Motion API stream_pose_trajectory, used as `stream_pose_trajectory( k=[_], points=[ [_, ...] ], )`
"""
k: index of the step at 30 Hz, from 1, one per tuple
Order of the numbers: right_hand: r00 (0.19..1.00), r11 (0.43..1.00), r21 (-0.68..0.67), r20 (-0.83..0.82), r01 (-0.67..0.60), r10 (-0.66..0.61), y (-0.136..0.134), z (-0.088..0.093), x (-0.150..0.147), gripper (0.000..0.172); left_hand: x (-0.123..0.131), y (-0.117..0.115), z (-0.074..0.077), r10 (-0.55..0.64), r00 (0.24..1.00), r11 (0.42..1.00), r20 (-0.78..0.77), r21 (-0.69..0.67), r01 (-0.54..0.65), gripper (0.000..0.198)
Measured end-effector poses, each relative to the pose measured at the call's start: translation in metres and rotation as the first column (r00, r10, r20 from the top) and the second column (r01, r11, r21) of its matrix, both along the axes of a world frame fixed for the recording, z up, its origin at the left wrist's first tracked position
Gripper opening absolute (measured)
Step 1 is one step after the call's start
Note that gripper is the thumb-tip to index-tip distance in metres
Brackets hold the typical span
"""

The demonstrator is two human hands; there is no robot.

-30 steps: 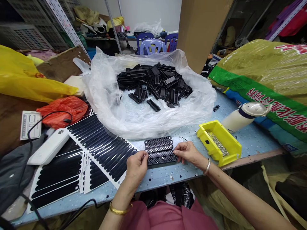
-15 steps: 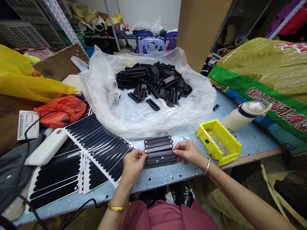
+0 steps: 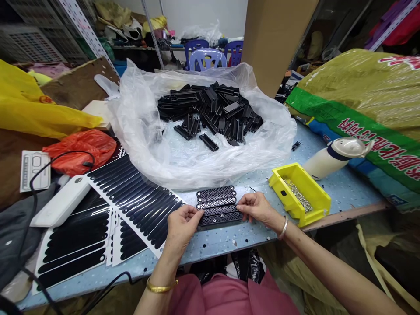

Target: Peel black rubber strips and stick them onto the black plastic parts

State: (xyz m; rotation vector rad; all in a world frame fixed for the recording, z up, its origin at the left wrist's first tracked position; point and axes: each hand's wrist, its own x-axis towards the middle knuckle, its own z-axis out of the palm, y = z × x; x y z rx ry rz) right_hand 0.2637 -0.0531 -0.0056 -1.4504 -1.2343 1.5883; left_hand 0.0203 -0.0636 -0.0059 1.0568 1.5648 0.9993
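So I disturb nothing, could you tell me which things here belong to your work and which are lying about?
In use: left hand, right hand, black mesh strips, piled black parts, yellow bin.
Lying about: white flask, orange bag, printed sack.

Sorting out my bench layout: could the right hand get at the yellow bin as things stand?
Probably yes. The right hand lies just beside the yellow bin, and nothing stands between them. Its fingers are on the black perforated strips, so it would likely have to let go first.
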Motion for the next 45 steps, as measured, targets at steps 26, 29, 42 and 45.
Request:
stream_pose_trajectory(
  k=[26, 29, 42, 45],
  points=[
    [1.0, 1.0, 0.018, 0.008, -0.011, 0.011, 0.001, -0.001, 0.001, 0.032, -0.001, 0.004, 0.003, 0.023, 1.0, 0.999, 0.013, -0.023, -0.023, 0.021],
    [1.0, 1.0, 0.016, 0.002, -0.011, 0.01, 0.0, -0.001, 0.002, 0.032, 0.001, 0.006, 0.008, 0.066, 0.985, 0.993, 0.156, -0.103, -0.05, 0.021],
    [1.0, 1.0, -0.003, 0.0, -0.01, 0.01, 0.001, 0.001, 0.002, 0.03, 0.0, 0.009, 0.015, 0.045, 0.97, 0.986, 0.24, -0.167, -0.004, 0.023],
    [1.0, 1.0, -0.006, -0.006, -0.007, 0.007, 0.002, 0.001, 0.002, 0.031, -0.001, 0.01, 0.016, 0.026, 0.972, 0.984, 0.233, -0.177, 0.016, 0.025]
  ],
)
